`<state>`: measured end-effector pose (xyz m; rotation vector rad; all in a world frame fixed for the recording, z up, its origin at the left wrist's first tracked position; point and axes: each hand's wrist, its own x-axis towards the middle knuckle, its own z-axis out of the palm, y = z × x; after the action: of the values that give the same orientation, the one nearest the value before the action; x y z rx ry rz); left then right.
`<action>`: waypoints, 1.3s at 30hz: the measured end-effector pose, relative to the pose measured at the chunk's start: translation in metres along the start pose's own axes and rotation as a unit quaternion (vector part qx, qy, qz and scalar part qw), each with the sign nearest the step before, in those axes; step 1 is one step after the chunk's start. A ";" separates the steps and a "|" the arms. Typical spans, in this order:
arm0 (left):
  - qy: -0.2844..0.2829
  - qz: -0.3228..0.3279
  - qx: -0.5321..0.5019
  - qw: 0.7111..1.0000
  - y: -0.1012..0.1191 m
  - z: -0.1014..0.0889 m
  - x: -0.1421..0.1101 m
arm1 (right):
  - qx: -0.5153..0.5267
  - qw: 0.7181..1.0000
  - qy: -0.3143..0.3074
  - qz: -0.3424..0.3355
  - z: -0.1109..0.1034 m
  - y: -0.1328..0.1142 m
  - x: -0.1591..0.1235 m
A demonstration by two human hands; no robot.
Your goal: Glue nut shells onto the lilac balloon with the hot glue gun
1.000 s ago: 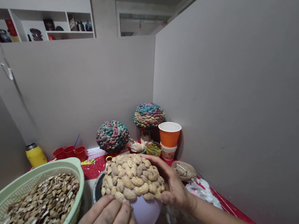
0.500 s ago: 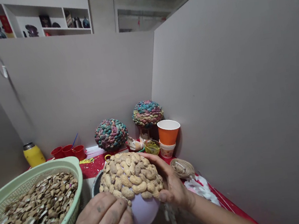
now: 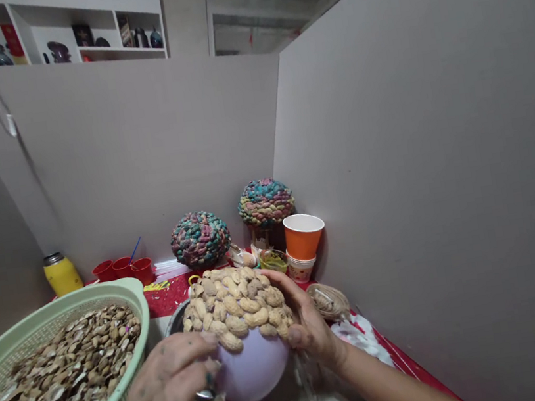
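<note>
A lilac balloon (image 3: 257, 368) has its upper part covered in peanut shells (image 3: 234, 308). My right hand (image 3: 310, 327) grips it from the right, thumb at the lower edge of the shells and fingers around the far side. My left hand (image 3: 173, 379) is at the balloon's lower left, fingers bent and thumb apart, with nothing plainly held. Its fingertips are near or against the balloon; contact is hard to tell. A dark bowl (image 3: 173, 321) shows partly behind the balloon.
At left stands a green basket (image 3: 135, 289) of loose shells. Behind are a yellow bottle (image 3: 63, 274), red cups (image 3: 143, 271), two colourful shell-covered balls (image 3: 200, 239) and an orange paper cup (image 3: 305, 238). A twine coil (image 3: 329, 301) lies right, near the grey partition (image 3: 425, 191).
My left hand has drawn back from the shell edge, its thumb and fingers parting. The balloon has turned and tipped slightly, showing more lilac at lower left. My right hand keeps its grip.
</note>
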<state>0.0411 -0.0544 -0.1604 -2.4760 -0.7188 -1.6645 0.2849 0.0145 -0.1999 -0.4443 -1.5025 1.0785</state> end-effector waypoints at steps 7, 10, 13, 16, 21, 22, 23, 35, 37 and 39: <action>0.106 -0.304 -0.037 0.946 -0.017 0.017 0.020 | -0.003 1.000 0.019 0.005 0.004 0.007 0.006; 0.030 -0.402 -0.086 0.911 -0.031 0.026 0.028 | -0.026 0.999 0.001 0.020 0.003 0.014 0.009; -0.028 -0.445 -0.159 0.881 -0.039 0.033 0.027 | -0.058 0.997 -0.026 0.031 -0.001 0.019 0.011; -0.021 -0.462 -0.171 0.870 -0.043 0.038 0.022 | -0.131 0.990 -0.036 0.033 -0.008 0.018 0.014; 0.020 -0.455 -0.135 0.880 -0.048 0.044 0.015 | -0.234 0.972 0.000 0.023 -0.018 0.012 0.020; 0.029 -0.450 -0.126 0.884 -0.049 0.044 0.014 | -0.247 0.969 0.009 0.020 -0.018 0.010 0.020; 0.038 -0.442 -0.116 0.889 -0.049 0.045 0.014 | -0.259 0.966 0.016 0.015 -0.017 0.008 0.020; 0.024 -0.347 0.020 0.937 -0.042 0.046 -0.003 | -0.357 0.931 0.024 -0.076 0.007 -0.014 0.014; 0.007 -0.344 0.009 0.939 -0.039 0.048 -0.006 | -0.391 0.907 0.032 -0.156 0.018 -0.025 0.009; 0.001 -0.344 -0.009 0.939 -0.037 0.050 -0.007 | -0.425 0.875 0.003 -0.231 0.029 -0.035 0.002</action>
<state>0.0664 -0.0088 -0.1947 -2.3724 -1.7263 -1.8388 0.2681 -0.0121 -0.1669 -0.6332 -1.9078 -0.0086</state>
